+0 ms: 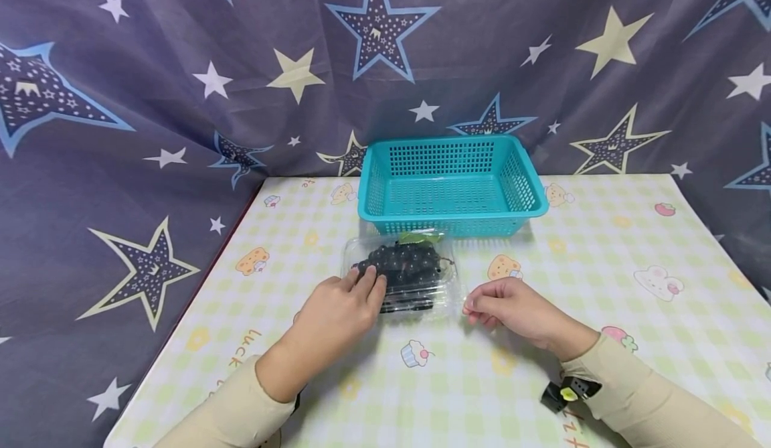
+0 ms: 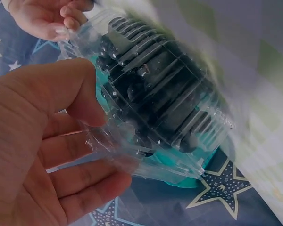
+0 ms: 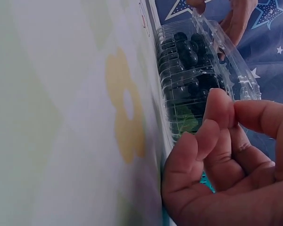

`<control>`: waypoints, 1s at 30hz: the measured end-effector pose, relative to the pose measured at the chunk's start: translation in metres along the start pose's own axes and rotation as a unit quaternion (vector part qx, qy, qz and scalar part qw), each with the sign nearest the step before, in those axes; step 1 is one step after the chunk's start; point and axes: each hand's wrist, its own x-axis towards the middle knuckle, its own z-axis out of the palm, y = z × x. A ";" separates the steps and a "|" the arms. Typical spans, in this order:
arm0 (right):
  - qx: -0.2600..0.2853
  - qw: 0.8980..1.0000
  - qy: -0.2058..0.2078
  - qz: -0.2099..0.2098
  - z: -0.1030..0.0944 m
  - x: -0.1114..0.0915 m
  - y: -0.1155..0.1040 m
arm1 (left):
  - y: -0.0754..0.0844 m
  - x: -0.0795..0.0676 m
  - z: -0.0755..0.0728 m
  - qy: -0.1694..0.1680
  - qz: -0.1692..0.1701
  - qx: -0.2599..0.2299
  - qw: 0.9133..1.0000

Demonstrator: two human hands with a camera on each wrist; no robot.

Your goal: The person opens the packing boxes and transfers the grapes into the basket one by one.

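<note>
A clear plastic clamshell box (image 1: 448, 280) stands on the table, with dark grapes (image 1: 406, 267) and a green leaf (image 1: 419, 238) inside. My left hand (image 1: 346, 311) grips its left side. In the left wrist view, the thumb lies on one side of the clear rim (image 2: 108, 141) and the fingers on the other. By the near right corner, my right hand (image 1: 512, 311) has its thumb and index finger pinched together at the box's clear edge. The right wrist view shows the lid's rim (image 3: 243, 70) running behind those fingertips, which partly hide the contact.
Just behind the box sits a teal perforated basket (image 1: 452, 224). The table (image 1: 602, 234) wears a green checked cloth with cartoon prints. A dark curtain with stars (image 1: 385, 100) hangs behind and to the left. A black strap (image 1: 569, 394) is around my right wrist.
</note>
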 end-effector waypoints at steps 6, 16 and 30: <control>-0.002 1.000 0.001 0.002 -0.001 0.000 0.001 | -0.006 -0.001 -0.007 0.010 -0.008 -0.034 0.999; -0.003 1.000 -0.005 -0.003 -0.002 0.001 0.003 | -0.010 0.002 -0.015 0.003 -0.005 -0.077 0.997; -0.004 1.000 -0.027 -0.009 -0.002 -0.002 -0.002 | -0.022 0.006 -0.028 -0.035 -0.021 -0.129 0.991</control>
